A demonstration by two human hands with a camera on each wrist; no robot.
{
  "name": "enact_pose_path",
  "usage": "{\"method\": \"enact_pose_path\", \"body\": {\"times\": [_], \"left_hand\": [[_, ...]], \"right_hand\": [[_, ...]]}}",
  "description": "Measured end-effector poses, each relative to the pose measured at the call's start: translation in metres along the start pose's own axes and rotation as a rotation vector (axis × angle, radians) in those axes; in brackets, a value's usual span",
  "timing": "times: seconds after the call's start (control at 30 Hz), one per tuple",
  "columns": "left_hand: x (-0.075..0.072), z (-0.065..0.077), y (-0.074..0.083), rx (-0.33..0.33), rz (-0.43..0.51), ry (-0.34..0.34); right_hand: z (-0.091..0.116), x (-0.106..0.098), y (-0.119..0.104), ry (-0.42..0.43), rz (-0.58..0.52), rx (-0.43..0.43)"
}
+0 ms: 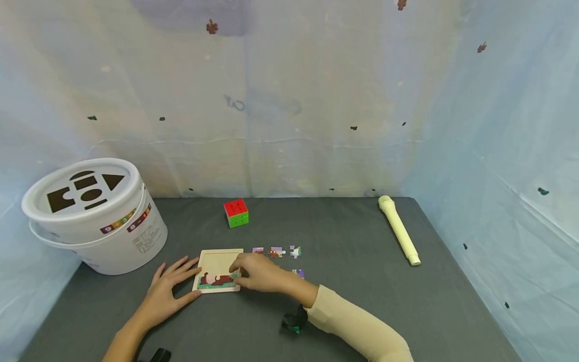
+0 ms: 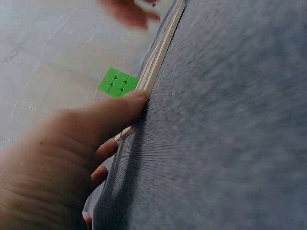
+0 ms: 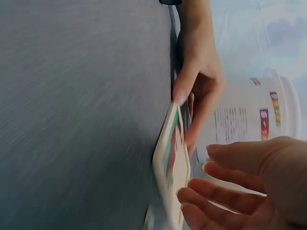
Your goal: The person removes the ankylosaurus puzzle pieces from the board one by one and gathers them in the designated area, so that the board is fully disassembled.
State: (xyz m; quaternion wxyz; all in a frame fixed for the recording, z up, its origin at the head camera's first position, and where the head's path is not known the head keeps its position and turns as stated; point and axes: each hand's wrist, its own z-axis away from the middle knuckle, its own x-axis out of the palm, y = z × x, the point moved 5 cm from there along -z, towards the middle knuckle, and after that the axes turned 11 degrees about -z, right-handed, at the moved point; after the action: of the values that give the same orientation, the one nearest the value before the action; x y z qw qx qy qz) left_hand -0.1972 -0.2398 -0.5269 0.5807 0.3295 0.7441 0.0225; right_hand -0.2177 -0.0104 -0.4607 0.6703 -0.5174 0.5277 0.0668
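A wooden jigsaw tray [image 1: 217, 259] lies on the grey tabletop, its near part filled with joined puzzle pieces [image 1: 216, 281] in green, brown and pink. My left hand [image 1: 162, 297] is spread at the tray's left side, fingertips at that edge and thumb at the near left corner. Over the tray's right side hovers my right hand [image 1: 263, 274], thumb and fingers apart. In the right wrist view its fingers [image 3: 225, 194] are loosely bent beside the tray, with nothing showing between them. Loose jigsaw pieces [image 1: 277, 252] lie right of the tray, some partly behind the right hand.
Behind the tray stands a puzzle cube [image 1: 236, 213] with red and green faces. White stacked buckets [image 1: 149, 236] with a shape-cutout lid [image 1: 54, 185] occupy the left. A cream microphone-shaped stick [image 1: 400, 230] lies at the far right. Fabric walls [image 1: 294, 166] border the table.
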Motion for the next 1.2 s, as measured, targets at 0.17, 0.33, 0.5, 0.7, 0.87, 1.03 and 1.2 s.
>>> {"method": "enact_pose_path", "body": {"times": [0.17,0.33,0.5,0.7,0.87,1.03,1.2], "left_hand": [[-0.002,0.005,0.001,0.01,-0.007,0.026],[0.001,0.001,0.001,0.02,-0.004,0.04],[0.001,0.001,0.0,0.016,-0.006,0.06],[-0.001,0.004,-0.001,0.005,-0.006,0.058],[-0.001,0.005,-0.001,-0.004,0.001,0.042],[-0.002,0.005,-0.001,-0.007,0.012,0.035],[-0.001,0.005,-0.001,-0.006,0.012,0.033]], "right_hand": [[-0.036,0.025,-0.015,-0.068,0.017,0.015],[-0.055,0.039,-0.02,-0.065,0.04,0.136],[-0.062,0.05,-0.023,-0.017,0.071,0.203],[-0.062,0.058,-0.025,0.027,0.102,0.188],[-0.062,0.059,-0.021,0.04,0.051,0.186],[-0.061,0.06,-0.017,0.035,0.005,0.181],[-0.061,0.06,-0.015,0.023,-0.011,0.175]]}}
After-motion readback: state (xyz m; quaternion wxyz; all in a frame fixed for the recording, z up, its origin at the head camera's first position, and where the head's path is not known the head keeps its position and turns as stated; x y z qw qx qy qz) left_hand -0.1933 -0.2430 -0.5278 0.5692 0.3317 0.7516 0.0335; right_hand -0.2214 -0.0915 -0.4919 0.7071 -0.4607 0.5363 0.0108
